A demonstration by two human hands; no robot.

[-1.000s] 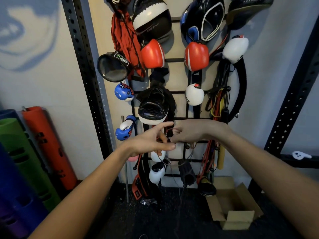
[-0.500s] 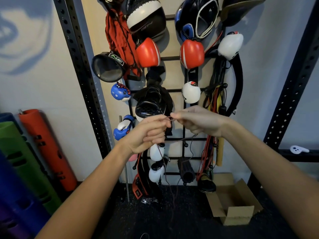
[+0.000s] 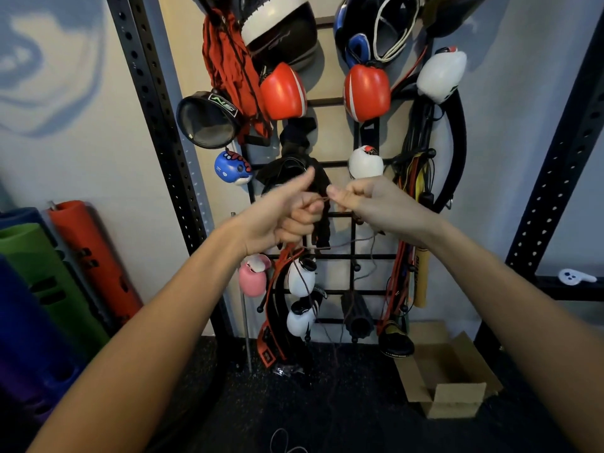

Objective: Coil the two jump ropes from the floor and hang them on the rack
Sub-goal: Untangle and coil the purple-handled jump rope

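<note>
A thin dark jump rope runs between my two hands in front of the black wire rack. My left hand is fisted around the rope with the thumb up. My right hand pinches the same rope beside it, fingertips almost touching the left fist. From the hands the rope sags in a loop and trails down to the dark floor. A second thin rope loop lies on the floor at the bottom edge. The rack holds red and white boxing gloves, helmets and hanging cords.
Black perforated steel uprights stand left and right of the rack. Rolled orange, green and blue mats lean at the left wall. An open cardboard box sits on the floor at the right. A white object rests on a right shelf.
Both hands rose slightly and closed up together on the rope; the left hand went from open fingers to a fist with the thumb raised. The view moved closer to the rack.
</note>
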